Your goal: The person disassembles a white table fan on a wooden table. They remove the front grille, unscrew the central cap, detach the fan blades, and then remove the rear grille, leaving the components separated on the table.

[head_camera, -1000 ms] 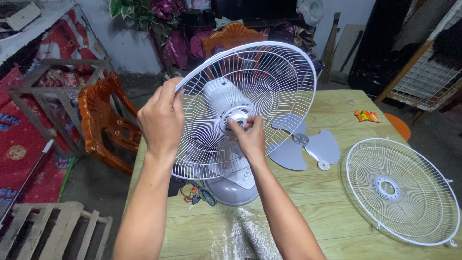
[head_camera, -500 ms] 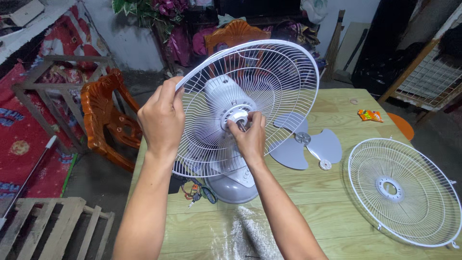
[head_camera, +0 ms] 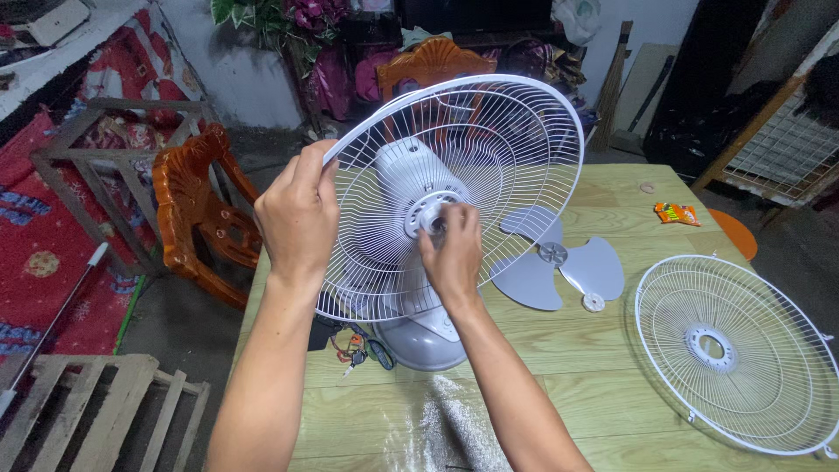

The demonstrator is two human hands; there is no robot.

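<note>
2 hands: both mine, on the rear fan guard [head_camera: 489, 149], mounted upright on the fan's motor on the table [head_camera: 603, 367].
Left hand [head_camera: 297, 214]: clamped on the guard's rim, steadying it.
Right hand [head_camera: 453, 249]: fingers pinched at the hub, probably around the guard's lock nut; my hand hides it.
Loose parts: blade [head_camera: 559, 271] and front guard [head_camera: 734, 350] lie flat, well apart from the work.

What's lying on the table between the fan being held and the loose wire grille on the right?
In the head view, the grey fan blade lies flat there, between the standing fan and the loose grille, with a small white cap beside it.
</note>
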